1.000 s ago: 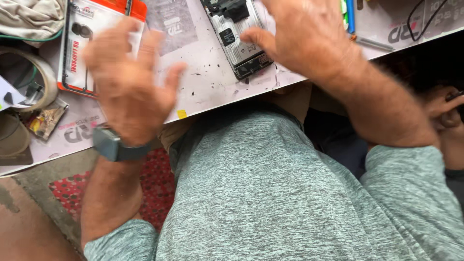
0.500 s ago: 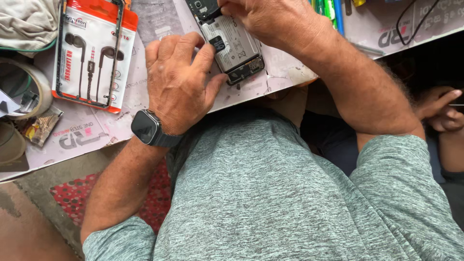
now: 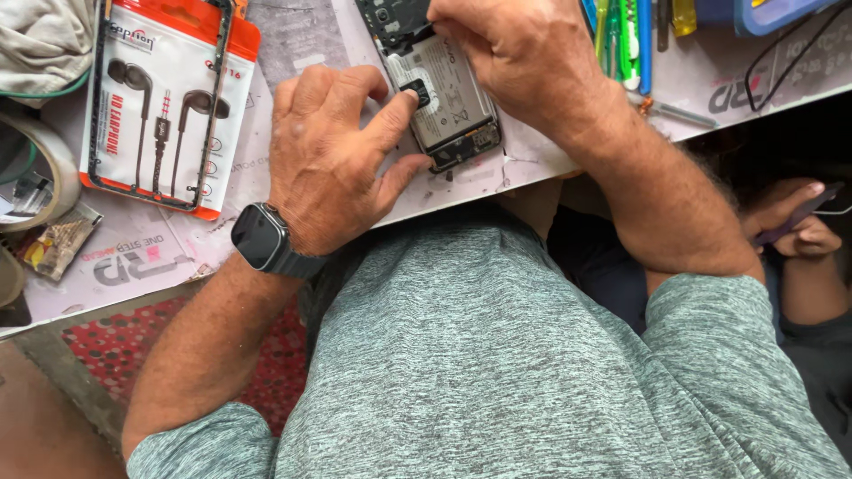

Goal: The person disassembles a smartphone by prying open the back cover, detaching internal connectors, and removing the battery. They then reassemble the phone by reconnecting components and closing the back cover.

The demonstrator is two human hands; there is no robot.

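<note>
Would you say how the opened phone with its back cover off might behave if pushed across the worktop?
The opened phone lies flat, so it would probably slide, not tip. Its exposed parts look fragile. The left hand and right hand both touch it, likely steadying it.

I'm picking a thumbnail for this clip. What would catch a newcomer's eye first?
First, the opened phone at the top centre of the table, its back off and insides showing. The left hand presses a fingertip on a small black part there, while the right hand grips its upper end. Next, the orange-edged earphone package lying at the left.
</note>
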